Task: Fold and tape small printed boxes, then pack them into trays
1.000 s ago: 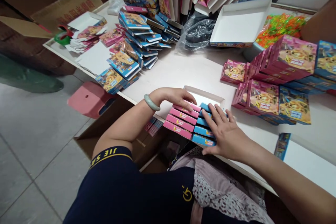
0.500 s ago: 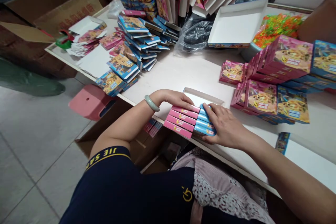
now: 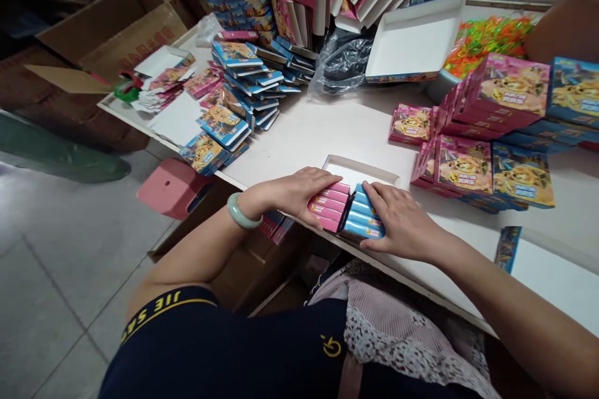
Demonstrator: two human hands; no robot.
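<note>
At the table's front edge, a row of small pink boxes [image 3: 331, 207] stands on edge beside a row of small blue boxes [image 3: 361, 215]. My left hand [image 3: 297, 192] is wrapped round the outer side of the pink row, thumb at the far end. My right hand [image 3: 406, 219] clasps the blue row from its right side. A narrow dark gap parts the two rows near me. Behind them shows the inside of a shallow white-lined carton tray [image 3: 362, 166]; whether the boxes rest fully inside it is hidden.
Stacked pink and blue boxes [image 3: 465, 165] stand to the right, near another open tray [image 3: 556, 268]. Open-ended blue boxes [image 3: 238, 56] lie heaped at left. At the back are a propped tray lid [image 3: 412, 40] and bright orange-green pieces [image 3: 491, 43]. A pink stool [image 3: 171, 187] stands below.
My left hand has shifted from the top of the pink boxes to their outer side and now grips them. A gap has opened between the rows. My right hand stays on the blue boxes.
</note>
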